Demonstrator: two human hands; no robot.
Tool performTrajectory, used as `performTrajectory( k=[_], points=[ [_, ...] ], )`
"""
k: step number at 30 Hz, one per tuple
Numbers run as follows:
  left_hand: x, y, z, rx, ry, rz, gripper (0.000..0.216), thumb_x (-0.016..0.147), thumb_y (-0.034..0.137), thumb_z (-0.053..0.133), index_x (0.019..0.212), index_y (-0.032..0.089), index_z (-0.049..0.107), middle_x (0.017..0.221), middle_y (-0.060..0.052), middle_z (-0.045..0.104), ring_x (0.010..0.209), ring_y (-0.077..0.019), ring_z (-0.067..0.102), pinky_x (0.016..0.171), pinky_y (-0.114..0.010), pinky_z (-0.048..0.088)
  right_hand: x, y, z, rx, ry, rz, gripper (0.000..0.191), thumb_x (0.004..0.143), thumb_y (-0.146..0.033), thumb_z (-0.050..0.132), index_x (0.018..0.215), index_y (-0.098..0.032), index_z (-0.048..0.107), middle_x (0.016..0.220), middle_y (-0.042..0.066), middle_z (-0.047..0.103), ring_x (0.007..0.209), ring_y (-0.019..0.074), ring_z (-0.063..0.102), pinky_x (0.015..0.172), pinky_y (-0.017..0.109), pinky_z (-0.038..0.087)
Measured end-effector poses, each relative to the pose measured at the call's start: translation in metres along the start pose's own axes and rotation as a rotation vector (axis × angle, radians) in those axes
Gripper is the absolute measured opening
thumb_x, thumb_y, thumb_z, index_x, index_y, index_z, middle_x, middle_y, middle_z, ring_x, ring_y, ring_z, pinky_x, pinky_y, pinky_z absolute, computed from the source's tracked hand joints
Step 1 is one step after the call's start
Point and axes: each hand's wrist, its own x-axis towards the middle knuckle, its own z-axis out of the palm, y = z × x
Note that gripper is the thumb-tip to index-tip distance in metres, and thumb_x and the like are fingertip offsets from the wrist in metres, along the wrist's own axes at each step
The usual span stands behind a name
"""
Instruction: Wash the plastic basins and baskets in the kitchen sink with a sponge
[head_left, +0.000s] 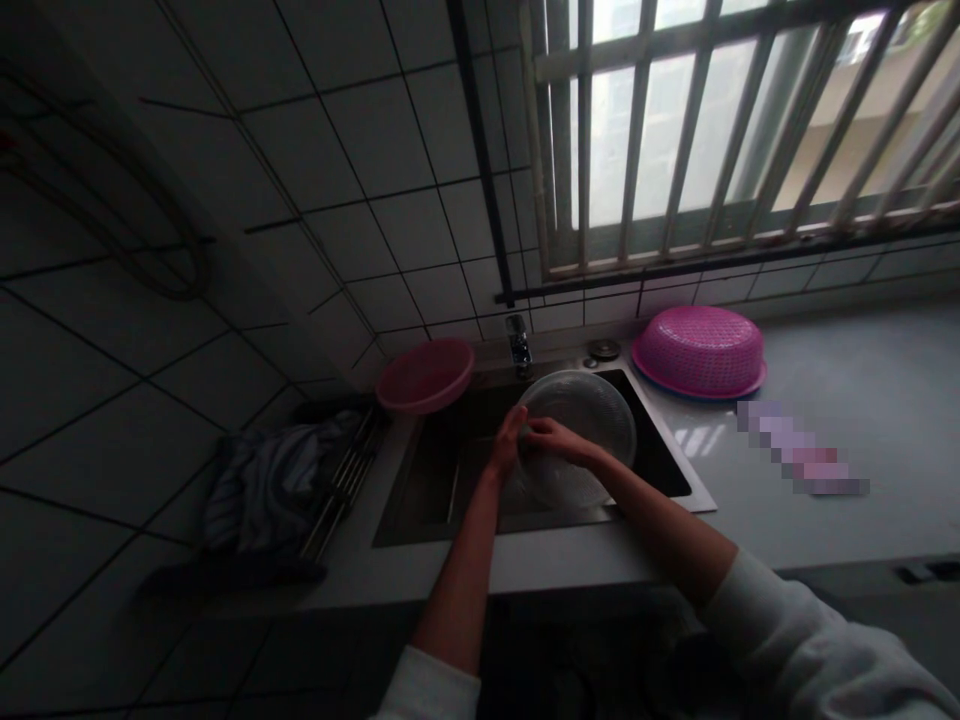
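Observation:
A clear, ribbed plastic basin (592,410) is held tilted over the sink (420,480). My left hand (508,440) is closed on its left rim, thumb up along the edge. Just beside it, my right hand (555,440) reaches across the basin with curled fingers against the left part of its wall. A small dark patch shows under those fingertips; I cannot make out whether it is a thing in the hand. The chrome tap (518,345) stands behind the basin.
A pink basin (426,375) rests at the sink's back left corner. An upside-down magenta basket (701,350) sits on the counter (885,400) at the right. Striped cloth (277,480) lies by a metal rack (345,480) at the left. A barred window (712,130) is above.

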Motion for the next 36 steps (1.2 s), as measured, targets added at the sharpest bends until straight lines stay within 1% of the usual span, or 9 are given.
performTrajectory(
  k=[3, 10, 17, 19, 25, 27, 31, 33, 36],
  points=[
    [0.002, 0.0, -0.003, 0.011, 0.026, -0.023, 0.06, 0.079, 0.063, 0.079, 0.122, 0.021, 0.076, 0.139, -0.011, 0.07, 0.142, -0.0342, 0.054, 0.122, -0.046, 0.036, -0.002, 0.003, 0.007, -0.02, -0.084, 0.028, 0.035, 0.077, -0.045, 0.078, 0.097, -0.017, 0.072, 0.093, 0.005, 0.071, 0.073, 0.0161, 0.061, 0.063, 0.026, 0.051],
    [-0.003, 0.003, 0.007, -0.019, -0.133, -0.038, 0.067, 0.081, 0.067, 0.076, 0.131, 0.022, 0.073, 0.138, -0.01, 0.071, 0.137, -0.0353, 0.058, 0.119, -0.049, 0.041, 0.01, -0.01, -0.03, 0.092, 0.503, -0.083, 0.037, 0.082, -0.054, 0.067, 0.096, -0.02, 0.065, 0.096, 0.004, 0.069, 0.084, 0.0185, 0.064, 0.074, 0.029, 0.056],
    [-0.003, 0.005, 0.001, 0.114, -0.007, 0.03, 0.061, 0.081, 0.061, 0.078, 0.126, 0.021, 0.075, 0.145, -0.011, 0.066, 0.146, -0.0337, 0.05, 0.127, -0.047, 0.03, -0.001, 0.001, 0.002, -0.036, -0.04, 0.003, 0.043, 0.079, -0.05, 0.075, 0.107, -0.018, 0.071, 0.106, 0.007, 0.072, 0.086, 0.0208, 0.066, 0.069, 0.028, 0.055],
    [-0.002, 0.004, 0.001, 0.128, -0.003, 0.029, 0.06, 0.082, 0.061, 0.077, 0.126, 0.021, 0.075, 0.145, -0.011, 0.067, 0.146, -0.0339, 0.05, 0.127, -0.047, 0.03, 0.002, 0.004, -0.001, -0.049, 0.071, -0.045, 0.04, 0.08, -0.05, 0.072, 0.102, -0.017, 0.07, 0.099, 0.006, 0.071, 0.082, 0.0188, 0.064, 0.068, 0.027, 0.053],
    [-0.001, -0.001, 0.008, 0.064, -0.105, -0.014, 0.066, 0.082, 0.065, 0.076, 0.132, 0.022, 0.072, 0.14, -0.011, 0.069, 0.141, -0.0353, 0.055, 0.123, -0.049, 0.038, 0.015, -0.003, -0.035, -0.01, 0.653, -0.142, 0.034, 0.08, -0.049, 0.063, 0.094, -0.018, 0.065, 0.09, 0.003, 0.067, 0.078, 0.0171, 0.06, 0.066, 0.025, 0.05],
    [-0.002, -0.001, 0.008, 0.032, -0.12, -0.026, 0.068, 0.083, 0.066, 0.075, 0.134, 0.022, 0.071, 0.142, -0.011, 0.068, 0.14, -0.0353, 0.057, 0.12, -0.05, 0.041, 0.013, -0.004, -0.033, -0.039, 0.586, -0.152, 0.033, 0.081, -0.048, 0.063, 0.095, -0.018, 0.066, 0.091, 0.003, 0.068, 0.078, 0.017, 0.06, 0.067, 0.025, 0.051],
    [-0.003, 0.002, 0.002, 0.064, -0.041, -0.034, 0.063, 0.082, 0.063, 0.077, 0.128, 0.02, 0.073, 0.149, -0.012, 0.063, 0.145, -0.0344, 0.052, 0.123, -0.046, 0.037, 0.002, 0.001, -0.011, -0.076, 0.039, -0.021, 0.032, 0.08, -0.046, 0.072, 0.095, -0.017, 0.071, 0.091, 0.005, 0.072, 0.077, 0.0181, 0.064, 0.067, 0.027, 0.053],
    [-0.003, 0.004, -0.001, 0.084, 0.001, -0.055, 0.061, 0.082, 0.061, 0.078, 0.127, 0.021, 0.074, 0.15, -0.012, 0.063, 0.145, -0.0343, 0.052, 0.124, -0.046, 0.035, -0.002, 0.004, -0.004, -0.107, -0.14, 0.053, 0.034, 0.075, -0.044, 0.079, 0.093, -0.016, 0.073, 0.089, 0.005, 0.072, 0.074, 0.0179, 0.064, 0.064, 0.027, 0.053],
    [-0.004, 0.005, 0.0, 0.091, -0.016, -0.049, 0.059, 0.081, 0.061, 0.08, 0.125, 0.022, 0.075, 0.146, -0.011, 0.066, 0.145, -0.0346, 0.052, 0.124, -0.047, 0.034, -0.002, 0.004, -0.008, -0.084, -0.089, 0.025, 0.038, 0.075, -0.046, 0.08, 0.097, -0.016, 0.073, 0.095, 0.006, 0.073, 0.078, 0.0184, 0.065, 0.068, 0.028, 0.054]
  ],
)
